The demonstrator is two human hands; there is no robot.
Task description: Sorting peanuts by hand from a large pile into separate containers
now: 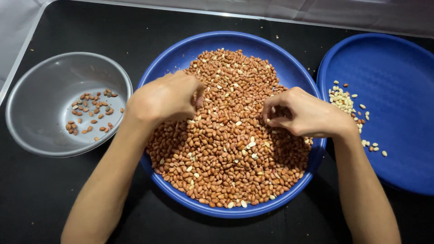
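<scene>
A large blue plate (pixel 289 68) in the middle holds a heap of red-brown peanuts (pixel 226 153) with a few pale skinless ones mixed in. My left hand (pixel 165 97) hovers over the heap's left side, fingers curled and pinched together near the nuts. My right hand (pixel 307 114) rests on the heap's right side, thumb and fingers pinching at a pale peanut. I cannot tell whether either hand holds more nuts inside.
A grey metal bowl (pixel 40 122) at the left holds a few brown peanuts (pixel 90 110). A second blue plate (pixel 398 90) at the right carries a small cluster of pale peanuts (pixel 346 101). All stand on a black tabletop (pixel 40 199) with a white edge.
</scene>
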